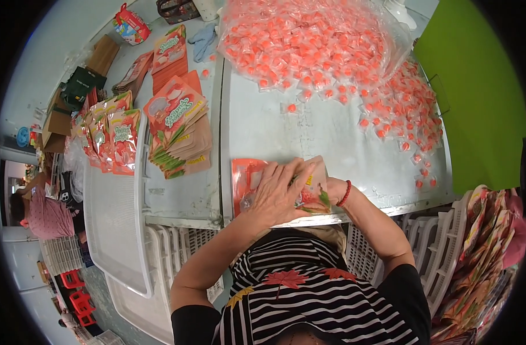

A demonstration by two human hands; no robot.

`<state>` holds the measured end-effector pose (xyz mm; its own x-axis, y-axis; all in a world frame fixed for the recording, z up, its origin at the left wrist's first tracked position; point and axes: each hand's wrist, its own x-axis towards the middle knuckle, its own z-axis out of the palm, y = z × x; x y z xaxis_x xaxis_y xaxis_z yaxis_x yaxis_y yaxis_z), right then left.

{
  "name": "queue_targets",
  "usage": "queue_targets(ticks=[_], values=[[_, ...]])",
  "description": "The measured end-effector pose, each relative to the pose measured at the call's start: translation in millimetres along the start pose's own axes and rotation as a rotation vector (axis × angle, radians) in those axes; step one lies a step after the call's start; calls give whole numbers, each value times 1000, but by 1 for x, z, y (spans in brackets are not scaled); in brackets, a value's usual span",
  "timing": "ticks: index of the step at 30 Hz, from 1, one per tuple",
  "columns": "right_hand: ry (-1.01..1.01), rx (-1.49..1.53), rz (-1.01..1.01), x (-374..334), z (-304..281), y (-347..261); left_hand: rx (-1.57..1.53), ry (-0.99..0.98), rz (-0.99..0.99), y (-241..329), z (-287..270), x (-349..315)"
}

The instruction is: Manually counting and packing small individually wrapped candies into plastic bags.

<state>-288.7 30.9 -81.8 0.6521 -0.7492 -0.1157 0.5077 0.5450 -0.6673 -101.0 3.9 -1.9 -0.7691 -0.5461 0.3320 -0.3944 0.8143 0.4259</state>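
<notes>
A: Where are our fingers?

B: We see the left hand [277, 192] with fingers stretched, slightly spread, laid on a printed pouch [316, 178]. The right hand [334, 191] is mostly hidden by it, so we can't tell its grip.

A: Pouch position?

B: Under our left fingers, at the table [263, 132]'s near edge. We can't tell if it's one or several.

A: Around that?

B: We have loose wrapped pieces [409, 115] ahead and right of the fingers, a clear bag [315, 46] full of more farther ahead. Left of the fingers: fanned pouches [182, 135], then glossy pouches [123, 138] at the far end of a white tray [110, 213].
</notes>
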Motion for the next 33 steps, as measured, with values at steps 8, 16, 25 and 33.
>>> queue_targets(ticks=[8, 16, 25, 33], values=[[42, -706, -45, 23, 49, -94, 175, 114, -247, -39, -14, -31], [917, -1938, -629, 159, -51, -113, 201, 248, -362, -34, -37, -53], [655, -2112, -446, 155, -43, -65, 274, 342, -547, -39, -35, -106], [603, -1696, -706, 77, -28, -55, 269, 427, -628, -45, -50, -102]])
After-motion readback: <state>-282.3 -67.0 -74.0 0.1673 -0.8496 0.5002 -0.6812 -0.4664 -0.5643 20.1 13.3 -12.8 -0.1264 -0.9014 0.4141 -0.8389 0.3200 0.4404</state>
